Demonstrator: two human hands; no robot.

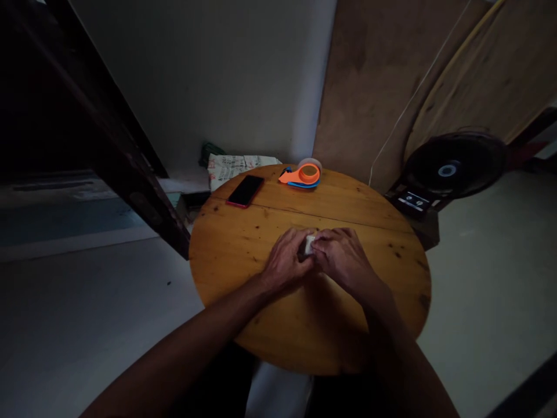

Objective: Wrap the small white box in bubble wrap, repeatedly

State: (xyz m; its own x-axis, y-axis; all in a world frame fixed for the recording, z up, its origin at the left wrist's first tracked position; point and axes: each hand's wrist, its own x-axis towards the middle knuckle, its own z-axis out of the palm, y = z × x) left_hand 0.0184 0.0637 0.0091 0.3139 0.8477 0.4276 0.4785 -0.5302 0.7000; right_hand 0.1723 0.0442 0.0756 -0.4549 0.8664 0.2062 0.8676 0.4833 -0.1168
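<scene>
My left hand (285,261) and my right hand (343,258) meet over the middle of a round wooden table (243,290). Both are closed around a small white object (310,244) pinched between their fingers. Most of that object is hidden by my fingers, so I cannot make out what it is. Something dark shows just left of it, under my left fingers.
A dark phone (245,190) with a red edge lies at the table's far left. An orange and blue tape dispenser (302,175) sits at the far edge. A black fan (452,168) stands on the floor to the right, a printed sack (235,167) behind the table, a dark beam (130,168) on the left.
</scene>
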